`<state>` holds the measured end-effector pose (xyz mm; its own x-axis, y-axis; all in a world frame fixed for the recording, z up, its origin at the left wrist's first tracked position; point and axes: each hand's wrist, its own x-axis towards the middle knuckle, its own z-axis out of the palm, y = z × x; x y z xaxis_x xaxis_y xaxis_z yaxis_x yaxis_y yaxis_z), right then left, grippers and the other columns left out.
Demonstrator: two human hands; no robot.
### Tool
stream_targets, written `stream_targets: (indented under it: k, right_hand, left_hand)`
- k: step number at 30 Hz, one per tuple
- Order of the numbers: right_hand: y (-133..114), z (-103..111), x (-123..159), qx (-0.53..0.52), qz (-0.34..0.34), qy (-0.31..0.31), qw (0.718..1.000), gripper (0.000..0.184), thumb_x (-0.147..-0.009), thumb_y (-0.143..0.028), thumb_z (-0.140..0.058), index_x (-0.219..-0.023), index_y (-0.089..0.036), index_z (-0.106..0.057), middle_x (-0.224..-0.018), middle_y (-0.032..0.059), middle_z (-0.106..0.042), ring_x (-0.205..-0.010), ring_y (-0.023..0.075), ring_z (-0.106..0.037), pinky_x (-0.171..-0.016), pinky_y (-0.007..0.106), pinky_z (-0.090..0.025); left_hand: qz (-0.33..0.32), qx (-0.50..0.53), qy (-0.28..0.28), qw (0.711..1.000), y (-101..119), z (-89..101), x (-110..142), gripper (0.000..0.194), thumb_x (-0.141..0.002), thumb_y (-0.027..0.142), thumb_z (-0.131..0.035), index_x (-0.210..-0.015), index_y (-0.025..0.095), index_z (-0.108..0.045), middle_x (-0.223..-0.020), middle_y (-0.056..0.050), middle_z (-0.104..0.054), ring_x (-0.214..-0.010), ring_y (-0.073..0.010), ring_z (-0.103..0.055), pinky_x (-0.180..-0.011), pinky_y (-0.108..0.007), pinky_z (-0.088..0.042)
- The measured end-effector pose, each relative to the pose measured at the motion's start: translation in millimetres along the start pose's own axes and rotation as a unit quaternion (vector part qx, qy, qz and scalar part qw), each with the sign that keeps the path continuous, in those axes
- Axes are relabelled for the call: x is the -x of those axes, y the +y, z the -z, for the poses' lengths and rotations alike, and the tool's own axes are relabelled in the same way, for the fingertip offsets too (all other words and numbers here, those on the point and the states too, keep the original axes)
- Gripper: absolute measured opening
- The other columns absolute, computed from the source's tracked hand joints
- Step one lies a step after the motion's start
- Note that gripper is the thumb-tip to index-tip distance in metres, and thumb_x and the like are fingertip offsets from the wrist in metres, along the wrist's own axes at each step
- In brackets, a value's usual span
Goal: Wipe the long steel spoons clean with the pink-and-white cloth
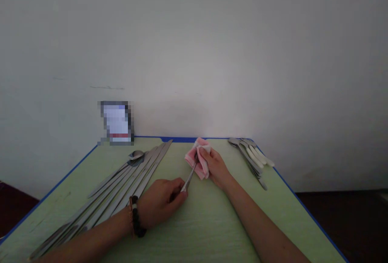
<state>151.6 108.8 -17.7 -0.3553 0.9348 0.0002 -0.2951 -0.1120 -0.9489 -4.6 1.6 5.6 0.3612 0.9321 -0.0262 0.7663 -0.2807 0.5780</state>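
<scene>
My left hand (165,198), with a dark bracelet on its wrist, is closed around the handle end of a metal spoon (190,177). The spoon slants up and away over the table, and its far end goes into a pink and white cloth (191,155). My right hand (216,165) pinches this folded cloth around the spoon's head, with the thumb on top. Most of the head is hidden by the cloth and thumb.
Long-handled metal utensils (136,180), a ladle (136,155) among them, lie on the green table (209,222) at left. Several spoons (247,155) and white-handled cutlery (257,157) lie at far right. A blurred screen device (117,121) stands against the wall (194,52).
</scene>
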Motion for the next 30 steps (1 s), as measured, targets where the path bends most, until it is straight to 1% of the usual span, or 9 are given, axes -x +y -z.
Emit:
stream_targets:
  k: [4,8,11,13,15,18,22,26,30]
  right_hand:
    - [-0.7,2.3,-0.2,0.027,-0.001,-0.016,1.000,0.037,-0.066,-0.044,-0.068,-0.091,-0.018,-0.061,-0.069,-0.0013,-0.061,-0.056,0.0095,-0.048,-0.052,0.022,-0.036]
    - [-0.5,5.2,-0.2,0.030,-0.009,-0.056,0.998,0.037,-0.066,-0.046,-0.068,-0.087,-0.016,-0.060,-0.076,0.0014,-0.063,-0.059,0.0097,-0.049,-0.051,0.021,-0.036]
    - [-0.4,5.5,0.4,0.035,-0.019,-0.084,0.996,0.036,-0.068,-0.047,-0.066,-0.084,-0.015,-0.062,-0.076,0.0019,-0.063,-0.060,0.0099,-0.050,-0.053,0.021,-0.037]
    - [-0.3,4.9,0.7,0.040,-0.022,-0.089,0.995,0.035,-0.068,-0.046,-0.066,-0.083,-0.015,-0.063,-0.075,0.0013,-0.063,-0.059,0.0093,-0.050,-0.053,0.021,-0.037]
    - [-0.1,4.2,0.9,0.030,-0.027,-0.083,0.996,0.034,-0.068,-0.045,-0.066,-0.082,-0.015,-0.063,-0.072,0.0006,-0.063,-0.057,0.0088,-0.049,-0.053,0.021,-0.037]
    - [0.5,3.4,0.5,-0.012,-0.045,-0.060,0.997,0.031,-0.068,-0.044,-0.067,-0.080,-0.016,-0.063,-0.069,-0.0001,-0.064,-0.055,0.0087,-0.049,-0.053,0.021,-0.037]
    - [0.3,1.9,-0.5,-0.067,-0.065,-0.029,0.995,0.031,-0.065,-0.042,-0.069,-0.082,-0.016,-0.062,-0.071,0.0008,-0.066,-0.059,0.0108,-0.055,-0.058,0.023,-0.042]
    - [-1.3,-1.1,-1.2,-0.105,-0.048,0.001,0.993,0.039,-0.064,-0.040,-0.070,-0.094,-0.018,-0.060,-0.078,0.0017,-0.068,-0.069,0.0148,-0.061,-0.065,0.026,-0.046]
    - [-0.4,-2.5,-2.6,-0.112,-0.036,0.025,0.993,0.038,-0.064,-0.038,-0.069,-0.096,-0.019,-0.060,-0.081,0.0013,-0.068,-0.074,0.0155,-0.062,-0.066,0.026,-0.046]
  left_hand:
    - [0.008,0.001,0.014,1.000,-0.3,-0.5,1.1,0.025,-0.090,0.035,-0.029,-0.077,0.020,-0.045,-0.061,0.002,-0.050,-0.054,-0.0134,-0.046,-0.053,-0.023,-0.029]
    - [0.014,0.045,0.028,0.999,-2.9,-2.0,1.1,0.025,-0.092,0.035,-0.027,-0.083,0.020,-0.046,-0.066,0.001,-0.054,-0.059,-0.0149,-0.051,-0.057,-0.023,-0.034]
    - [0.017,0.081,0.047,0.995,-5.4,-3.1,-0.3,0.024,-0.092,0.034,-0.026,-0.083,0.020,-0.045,-0.065,0.001,-0.055,-0.060,-0.0146,-0.052,-0.059,-0.023,-0.036]
    - [0.018,0.098,0.058,0.993,-6.4,-3.3,-1.5,0.022,-0.092,0.032,-0.028,-0.085,0.020,-0.045,-0.066,0.001,-0.056,-0.060,-0.0144,-0.052,-0.059,-0.023,-0.037]
    - [0.017,0.103,0.059,0.993,-6.4,-3.4,-2.2,0.019,-0.091,0.031,-0.030,-0.088,0.020,-0.045,-0.065,0.002,-0.056,-0.060,-0.0143,-0.052,-0.058,-0.023,-0.036]
    - [0.013,0.097,0.051,0.994,-5.3,-3.3,-2.2,0.018,-0.091,0.031,-0.033,-0.092,0.020,-0.047,-0.063,0.003,-0.055,-0.058,-0.0141,-0.051,-0.056,-0.022,-0.035]
    - [0.007,0.071,0.036,0.997,-3.3,-3.0,-1.0,0.018,-0.090,0.032,-0.035,-0.091,0.020,-0.049,-0.061,0.003,-0.053,-0.055,-0.0137,-0.048,-0.053,-0.022,-0.032]
    - [0.008,0.051,0.021,0.998,-1.9,-2.0,-0.1,0.019,-0.088,0.033,-0.036,-0.088,0.019,-0.049,-0.063,0.003,-0.053,-0.055,-0.0133,-0.046,-0.052,-0.022,-0.031]
    - [0.015,0.037,0.026,0.999,-2.6,-1.9,-0.7,0.013,-0.085,0.028,-0.037,-0.080,0.020,-0.046,-0.061,0.004,-0.049,-0.055,-0.0126,-0.044,-0.052,-0.022,-0.030]
